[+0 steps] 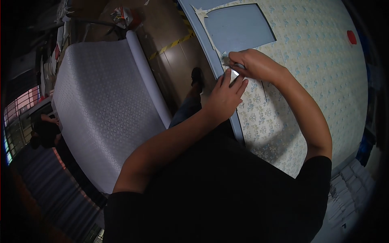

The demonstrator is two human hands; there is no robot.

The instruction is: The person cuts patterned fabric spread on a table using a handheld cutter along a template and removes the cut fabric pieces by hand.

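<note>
My left hand (225,99) lies with fingers stretched and spread near the left edge of a floral-patterned sheet (312,93), its fingertips pressing by a small bright white piece (235,74). Just beyond it, my right hand (259,67) is closed around a slim dark tool (234,65). That tool's thin end points left over the sheet's margin; its exact kind is too small to tell. An opening in the sheet, with a ragged strip of it along the left, bares the blue tabletop (239,26).
A roll of pale patterned material (148,79) drapes over a stand to the left. Yellow-black tape (172,46) marks the floor between. On the far right of the sheet sits a red object (351,37). Another person (46,131) is at the far left.
</note>
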